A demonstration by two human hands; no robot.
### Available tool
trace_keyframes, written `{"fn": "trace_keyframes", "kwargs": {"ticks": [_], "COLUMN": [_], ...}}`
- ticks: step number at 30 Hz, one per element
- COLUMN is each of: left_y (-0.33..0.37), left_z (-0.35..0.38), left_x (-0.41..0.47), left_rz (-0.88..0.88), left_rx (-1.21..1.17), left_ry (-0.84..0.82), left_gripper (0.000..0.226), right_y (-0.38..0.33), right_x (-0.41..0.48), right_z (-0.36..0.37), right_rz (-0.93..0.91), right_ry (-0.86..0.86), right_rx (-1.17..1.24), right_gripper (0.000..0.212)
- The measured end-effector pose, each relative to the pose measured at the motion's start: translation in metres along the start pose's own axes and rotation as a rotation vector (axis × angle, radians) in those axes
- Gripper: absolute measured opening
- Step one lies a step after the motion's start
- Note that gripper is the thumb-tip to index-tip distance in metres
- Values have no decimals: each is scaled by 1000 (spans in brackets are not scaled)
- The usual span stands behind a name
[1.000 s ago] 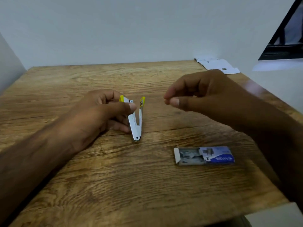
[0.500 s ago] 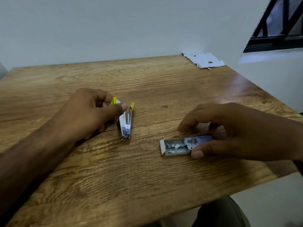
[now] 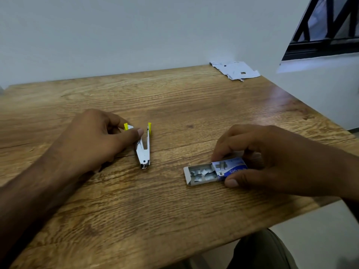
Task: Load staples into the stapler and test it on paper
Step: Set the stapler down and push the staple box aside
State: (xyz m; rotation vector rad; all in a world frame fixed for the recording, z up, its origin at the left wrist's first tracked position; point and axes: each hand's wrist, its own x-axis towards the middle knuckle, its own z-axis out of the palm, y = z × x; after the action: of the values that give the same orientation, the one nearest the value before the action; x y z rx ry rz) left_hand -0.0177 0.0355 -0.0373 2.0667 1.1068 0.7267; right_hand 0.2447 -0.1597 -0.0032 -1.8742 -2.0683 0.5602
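Right hand has come down from mid-air since 1 s ago & now grips the staple box, thumb on near edge, fingers curled over far edge. Wood table carries everything. Left hand pinches one arm of the stapler btwn thumb & fingers. Torn paper lies at far right corner, well apart. Stapler lies mid-table, spread in a V, yellow tips away. Box near right edge, tray slid out left w/ loose staples inside.
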Motion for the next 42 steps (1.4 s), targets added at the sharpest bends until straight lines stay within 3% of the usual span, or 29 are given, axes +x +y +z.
{"fn": "trace_keyframes", "kwargs": {"ticks": [4, 10, 23, 26, 31, 35, 36, 37, 38, 39, 42], "left_y": [-1, 0, -2, 3, 23, 49, 48, 43, 46, 47, 53], "left_z": [-1, -1, -8, -11, -18, -6, -7, 6, 17, 23, 16], "left_x": [1, 1, -2, -6, -25, -38, -47, -46, -48, -46, -56], "left_rz": [-14, 12, 14, 57, 302, 378, 311, 350, 343, 442, 592], "left_rx": [2, 20, -78, -26, 92, 241, 254, 225, 172, 127, 226], "left_ry": [-11, 1, -4, -8, 95, -72, -185, -112, -176, -271, -270], "left_gripper": [15, 23, 71, 65, 42, 12, 32, 47, 44, 21, 27], "right_y": [2, 3, 2, 2, 7, 10, 9, 9, 8, 8, 8], "right_x": [0, -1, 1, 2, 4, 3, 4, 4, 4, 4, 4], "right_z": [1, 3, -1, -1, 1, 5, 5, 5, 4, 4, 6], "right_rz": [-3, -9, 8, -1, -40, -48, -38, -28, -16, -7, 2], "right_ry": [10, 33, 3, -13, 14, 62, 76, 92, 108, 120, 149], "right_rx": [-11, -30, -59, -56, -60, -57, -48, -34, -11, 5, 22], "right_gripper": [35, 38, 55, 53, 50, 41, 40, 39, 38, 36, 36]}}
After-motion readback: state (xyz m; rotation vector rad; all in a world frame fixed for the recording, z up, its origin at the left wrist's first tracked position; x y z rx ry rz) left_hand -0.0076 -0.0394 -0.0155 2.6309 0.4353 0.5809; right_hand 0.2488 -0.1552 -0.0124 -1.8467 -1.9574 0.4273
